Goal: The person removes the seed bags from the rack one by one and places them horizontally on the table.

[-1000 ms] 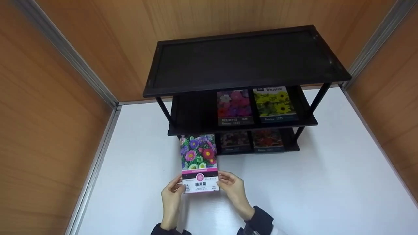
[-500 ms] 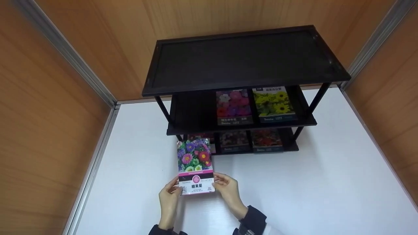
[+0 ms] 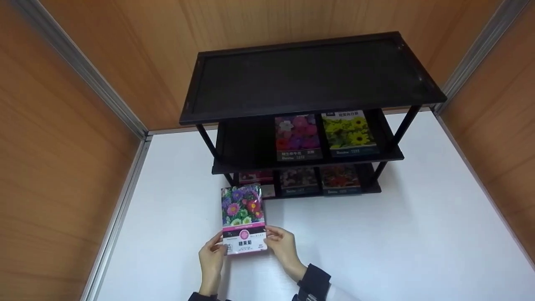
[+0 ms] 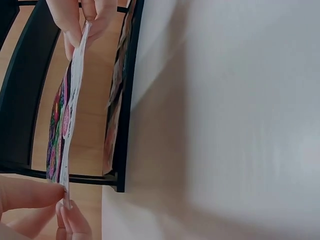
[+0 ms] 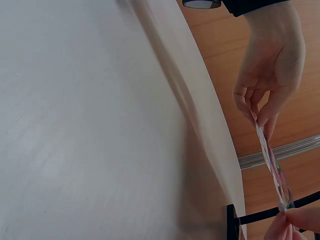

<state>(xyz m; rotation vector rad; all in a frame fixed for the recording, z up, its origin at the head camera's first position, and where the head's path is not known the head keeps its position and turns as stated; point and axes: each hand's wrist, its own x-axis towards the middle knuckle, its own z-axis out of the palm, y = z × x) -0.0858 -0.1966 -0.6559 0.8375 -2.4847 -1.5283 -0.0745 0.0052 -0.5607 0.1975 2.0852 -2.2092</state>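
Note:
A seed packet [image 3: 243,219] with colourful daisy-like flowers and a white lower band is held up in front of the rack's left end. My left hand [image 3: 212,257] pinches its lower left edge between thumb and fingers. On the opposite edge, my right hand [image 3: 283,250] pinches the lower right side. Seen edge-on in the left wrist view, the packet [image 4: 70,110] is thin and slightly bent, raised above the table. The right wrist view shows both hands gripping its two sides.
A black tiered rack [image 3: 313,79] stands at the back. Its middle shelf bears a pink flower packet [image 3: 297,136] and a yellow one [image 3: 350,131]. Several packets lie on the bottom shelf, including a red one [image 3: 340,179]. Wooden panels [image 3: 62,167] enclose the white table [image 3: 397,251].
Both hands have drawn the packet back from the rack, towards the person and slightly left. A packet at the left of the bottom shelf has come into view behind it.

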